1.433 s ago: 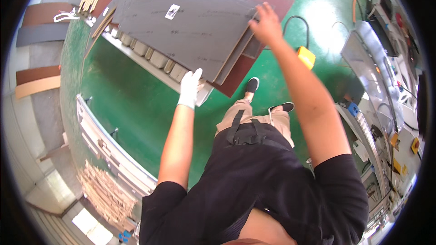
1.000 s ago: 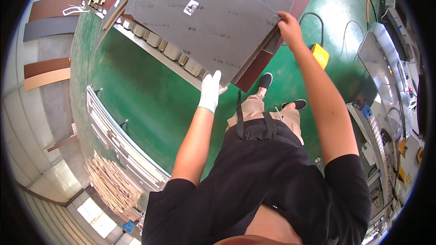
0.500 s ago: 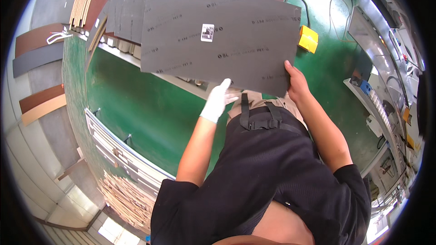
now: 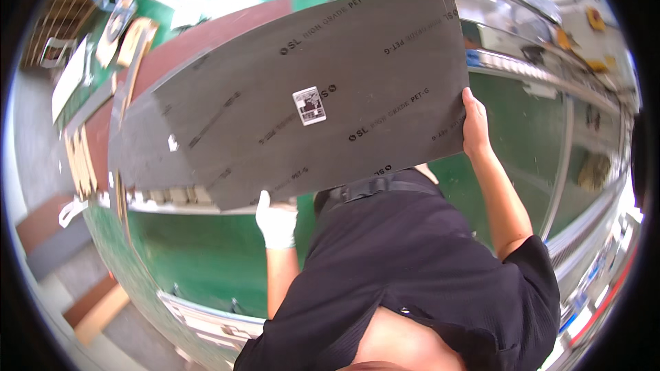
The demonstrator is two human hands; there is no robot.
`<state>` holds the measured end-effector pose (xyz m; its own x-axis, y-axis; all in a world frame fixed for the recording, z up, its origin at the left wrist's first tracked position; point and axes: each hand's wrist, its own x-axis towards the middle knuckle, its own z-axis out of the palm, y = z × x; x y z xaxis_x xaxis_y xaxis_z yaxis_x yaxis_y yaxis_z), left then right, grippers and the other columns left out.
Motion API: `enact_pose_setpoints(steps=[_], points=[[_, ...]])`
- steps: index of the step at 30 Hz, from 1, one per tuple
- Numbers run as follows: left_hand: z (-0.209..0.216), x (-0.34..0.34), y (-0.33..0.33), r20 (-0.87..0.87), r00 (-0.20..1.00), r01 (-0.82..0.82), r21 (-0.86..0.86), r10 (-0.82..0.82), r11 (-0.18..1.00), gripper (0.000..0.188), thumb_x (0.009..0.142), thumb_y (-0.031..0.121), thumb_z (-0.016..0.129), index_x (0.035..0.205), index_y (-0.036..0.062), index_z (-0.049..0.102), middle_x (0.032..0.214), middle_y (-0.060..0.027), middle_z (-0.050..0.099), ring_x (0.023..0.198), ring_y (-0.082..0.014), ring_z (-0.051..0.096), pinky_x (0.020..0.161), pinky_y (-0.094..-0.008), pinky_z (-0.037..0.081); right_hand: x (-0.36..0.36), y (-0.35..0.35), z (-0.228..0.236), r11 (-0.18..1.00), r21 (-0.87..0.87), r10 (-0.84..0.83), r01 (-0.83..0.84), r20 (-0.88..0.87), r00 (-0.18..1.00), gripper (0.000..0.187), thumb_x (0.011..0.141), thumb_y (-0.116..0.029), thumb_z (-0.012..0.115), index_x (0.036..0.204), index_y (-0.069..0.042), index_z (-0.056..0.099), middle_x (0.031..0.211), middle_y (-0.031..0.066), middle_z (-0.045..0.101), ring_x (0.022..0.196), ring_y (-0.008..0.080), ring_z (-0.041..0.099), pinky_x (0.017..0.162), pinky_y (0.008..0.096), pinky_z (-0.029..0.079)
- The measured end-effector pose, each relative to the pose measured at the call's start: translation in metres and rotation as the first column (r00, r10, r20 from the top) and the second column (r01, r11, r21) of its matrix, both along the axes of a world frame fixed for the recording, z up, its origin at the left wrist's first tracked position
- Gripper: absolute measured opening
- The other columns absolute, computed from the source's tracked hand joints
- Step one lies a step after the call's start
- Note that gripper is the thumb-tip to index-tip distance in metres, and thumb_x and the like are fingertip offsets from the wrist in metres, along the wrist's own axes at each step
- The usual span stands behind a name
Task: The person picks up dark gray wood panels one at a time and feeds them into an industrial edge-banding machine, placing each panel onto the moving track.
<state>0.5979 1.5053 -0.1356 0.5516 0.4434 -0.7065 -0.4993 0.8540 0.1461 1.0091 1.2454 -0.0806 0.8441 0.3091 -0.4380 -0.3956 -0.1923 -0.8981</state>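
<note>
A large dark grey flat board (image 4: 385,55), with repeated print and a small white label (image 4: 309,106), is held out in front of my body. My right hand (image 4: 476,124), bare, grips its right edge, thumb on top and fingers underneath, out of sight. At the near edge, left of my waist, is my left hand (image 4: 277,223) in a white glove. Its thumb lies at the board's rim and the other fingers are mostly hidden beneath. The left end of the board overlaps more grey boards (image 4: 148,144) stacked on a bench.
A reddish-brown sheet (image 4: 227,24) lies beyond the stack. Narrow wooden strips (image 4: 81,161) rest at its left end. Metal machinery with a long rail (image 4: 522,65) stands at the far right. A low rack (image 4: 206,323) is at the lower left, over the green floor (image 4: 185,247).
My view and body have turned to the right, toward the machinery. The board has come round with both hands; my left hand now sits farther left along its near edge.
</note>
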Motion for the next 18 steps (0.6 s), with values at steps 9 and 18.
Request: enact_pose_setpoints(steps=[9, 18], points=[[0.064, 0.126, 0.068, 0.145, 0.722, 0.594, 0.371, -0.677, 0.714, 0.051, 0.090, 0.010, 0.072, 0.138, 0.0025, 0.058, 0.142, -0.0147, 0.060, 0.133, -0.0309, 0.055, 0.115, -0.0506, 0.043, -0.032, -0.101, 0.030, 0.858, 0.145, -0.507, 0.493, 0.074, 0.859, 0.058, 0.111, -0.042, 0.040, 0.131, 0.009, 0.060, 0.126, 0.0134, 0.067, 0.113, 0.0194, 0.063, 0.101, 0.0324, 0.047], [0.011, 0.150, 0.235, -0.007, 0.450, 0.806, 0.435, -0.893, 0.402, 0.056, 0.085, 0.007, 0.076, 0.138, 0.0045, 0.057, 0.138, -0.0114, 0.062, 0.126, -0.0304, 0.060, 0.108, -0.0478, 0.049, -0.228, -0.002, -0.050, 0.507, 0.204, -0.851, 0.838, -0.041, 0.524, 0.055, 0.110, -0.044, 0.044, 0.122, 0.006, 0.066, 0.117, 0.0118, 0.071, 0.104, 0.0185, 0.067, 0.094, 0.0313, 0.051]])
